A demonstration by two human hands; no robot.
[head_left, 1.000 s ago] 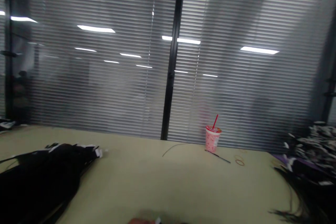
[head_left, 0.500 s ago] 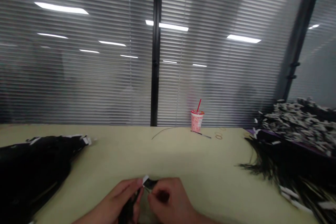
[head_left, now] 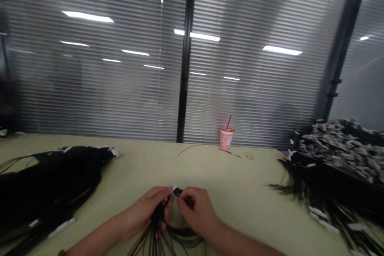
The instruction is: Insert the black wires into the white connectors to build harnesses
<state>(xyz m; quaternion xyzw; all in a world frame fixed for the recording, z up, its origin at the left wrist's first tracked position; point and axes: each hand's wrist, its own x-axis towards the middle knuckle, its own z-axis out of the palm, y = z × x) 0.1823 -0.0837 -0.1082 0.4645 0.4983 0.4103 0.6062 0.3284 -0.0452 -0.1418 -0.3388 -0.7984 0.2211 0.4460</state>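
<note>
A bundle of thin black strands (head_left: pixel 156 224) hangs from my left hand (head_left: pixel 150 210), whose fingers are wrapped round it near the table's front edge. At its top, a small white tip (head_left: pixel 174 188) pokes out by my left thumb. My right hand (head_left: pixel 196 210) is just to the right, thumb and forefinger pinched on the short dark end (head_left: pixel 178 192) beside the white tip. Some strands curve below my right hand. The fingertips hide how the end is fastened.
A large black bundle (head_left: pixel 75 180) lies at the left of the pale table (head_left: pixel 234 184). More black strands (head_left: pixel 330 184) and a pile of white-tipped pieces (head_left: pixel 339 144) are at the right. Behind stand a pink cup (head_left: pixel 226 139) with a straw, a thin pen-like stick (head_left: pixel 230 153) and rubber bands (head_left: pixel 249 157).
The view has tilted and shifted, so both hands and the held bundle appear higher. More of the hanging strands and of the left black bundle now show. Both hands keep their grip.
</note>
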